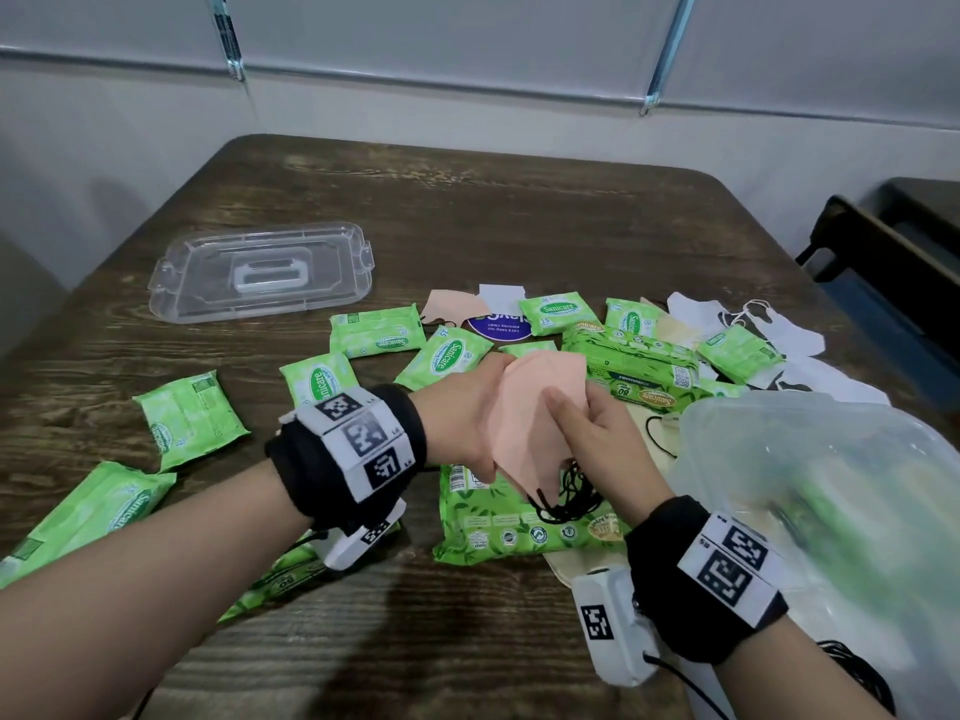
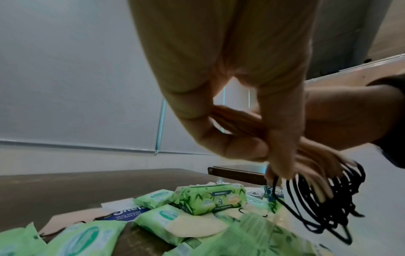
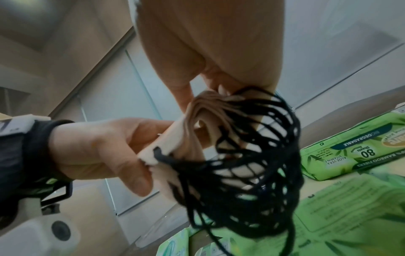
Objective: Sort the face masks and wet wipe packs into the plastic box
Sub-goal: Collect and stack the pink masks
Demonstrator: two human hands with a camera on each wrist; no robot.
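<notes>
Both hands hold one stack of peach face masks (image 1: 535, 402) above the table's middle, black ear loops (image 1: 566, 496) dangling below. My left hand (image 1: 462, 413) pinches the stack's left edge between thumb and fingers (image 2: 241, 143). My right hand (image 1: 597, 433) grips the right side, its fingers (image 3: 208, 78) curled round the masks (image 3: 190, 128). The translucent plastic box (image 1: 779, 439) stands at the right with green packs inside. Green wet wipe packs lie scattered: a large one (image 1: 498, 522) under the hands, small ones (image 1: 189, 418) to the left.
The box's clear lid (image 1: 262, 272) lies at the back left. White masks (image 1: 779, 324) and a peach mask (image 1: 452, 306) lie at the back among small packs, beside another large pack (image 1: 634, 366). Dark furniture (image 1: 893, 252) stands beyond the table's right edge.
</notes>
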